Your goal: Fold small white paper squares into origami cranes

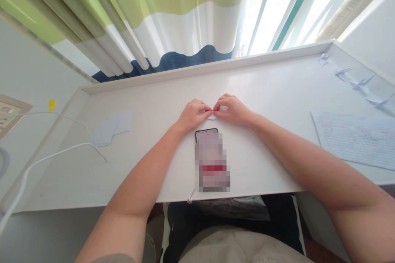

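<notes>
My left hand (193,114) and my right hand (232,109) meet at the middle of the white desk (148,164). Both pinch a small piece of white paper (212,116) between their fingertips, and most of it is hidden by the fingers. Just in front of the hands a phone (212,160) lies flat on the desk with its screen up.
A few pale paper squares (111,128) lie at the left. A white cable (61,152) loops across the left side. A lined written sheet (354,137) lies at the right, and several small folded paper figures (358,82) line the far right edge. Curtains hang behind the desk.
</notes>
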Demonstrator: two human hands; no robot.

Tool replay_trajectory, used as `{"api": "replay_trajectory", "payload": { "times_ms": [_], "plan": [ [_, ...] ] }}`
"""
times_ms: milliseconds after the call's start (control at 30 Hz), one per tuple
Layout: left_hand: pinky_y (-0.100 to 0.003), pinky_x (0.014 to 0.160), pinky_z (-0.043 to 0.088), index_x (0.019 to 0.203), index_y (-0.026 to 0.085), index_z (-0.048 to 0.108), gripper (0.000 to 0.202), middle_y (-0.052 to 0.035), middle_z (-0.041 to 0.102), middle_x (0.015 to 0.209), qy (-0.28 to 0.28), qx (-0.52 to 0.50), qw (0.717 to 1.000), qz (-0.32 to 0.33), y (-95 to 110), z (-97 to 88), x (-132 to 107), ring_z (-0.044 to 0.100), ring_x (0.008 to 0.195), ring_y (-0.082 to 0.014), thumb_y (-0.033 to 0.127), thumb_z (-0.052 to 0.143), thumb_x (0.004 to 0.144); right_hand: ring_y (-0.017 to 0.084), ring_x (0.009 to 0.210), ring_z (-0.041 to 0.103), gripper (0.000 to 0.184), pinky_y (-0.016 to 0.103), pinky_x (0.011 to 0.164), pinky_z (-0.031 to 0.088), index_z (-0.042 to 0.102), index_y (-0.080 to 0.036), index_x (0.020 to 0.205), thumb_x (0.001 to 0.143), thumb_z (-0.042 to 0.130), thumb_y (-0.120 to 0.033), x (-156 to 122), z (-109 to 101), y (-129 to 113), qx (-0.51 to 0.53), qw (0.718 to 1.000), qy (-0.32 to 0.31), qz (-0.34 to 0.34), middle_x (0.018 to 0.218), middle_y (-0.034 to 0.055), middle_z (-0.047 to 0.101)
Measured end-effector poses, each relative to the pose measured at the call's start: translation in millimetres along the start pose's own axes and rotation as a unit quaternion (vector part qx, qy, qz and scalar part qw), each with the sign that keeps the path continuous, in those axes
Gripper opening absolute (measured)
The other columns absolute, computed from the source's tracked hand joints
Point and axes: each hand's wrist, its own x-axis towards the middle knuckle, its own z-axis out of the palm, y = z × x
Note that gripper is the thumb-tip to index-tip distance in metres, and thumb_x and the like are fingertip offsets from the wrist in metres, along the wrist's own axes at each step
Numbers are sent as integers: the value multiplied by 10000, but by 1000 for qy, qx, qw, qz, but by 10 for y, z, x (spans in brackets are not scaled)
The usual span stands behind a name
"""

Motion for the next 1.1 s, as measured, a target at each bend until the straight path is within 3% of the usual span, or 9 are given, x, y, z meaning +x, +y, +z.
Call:
{"api": "replay_trajectory", "payload": {
  "times_ms": [300, 533, 800, 1100],
  "plan": [
    [-434, 1025, 541, 1029, 308, 857, 187, -46, 801, 1027, -32, 21, 999, 20, -36, -34, 4, 677, 1076, -248, 281, 675, 998, 240, 879, 639, 149, 387, 830, 453, 748, -248, 811, 936, 670, -275, 1, -28, 15, -81, 994, -13, -68, 883, 61, 754],
    [-411, 1017, 532, 1007, 267, 843, 178, -60, 800, 1024, -27, 43, 997, 66, -110, -2, 33, 680, 1073, -245, 234, 668, 1004, 219, 791, 625, 252, 407, 859, 431, 735, -232, 758, 966, 594, -215, 3, -36, -77, -200, 974, -28, -103, 858, 70, 738],
    [-400, 940, 532, 1017, 276, 836, 204, -71, 786, 1056, -32, 102, 990, 96, -70, -45, -12, 686, 1033, -240, 251, 634, 1013, 255, 933, 681, 201, 400, 892, 523, 805, -243, 904, 918, 609, -200, -28, -66, 60, -2, 997, -18, -72, 948, 74, 782],
    [-388, 891, 521, 1003, 266, 834, 216, -56, 799, 1043, -54, 120, 979, 154, -72, -123, -19, 686, 985, -223, 285, 620, 1025, 263, 964, 669, 220, 431, 930, 532, 822, -244, 966, 926, 612, -191, -89, -77, 103, 18, 994, -25, -106, 1012, 83, 778]
  ]
}}
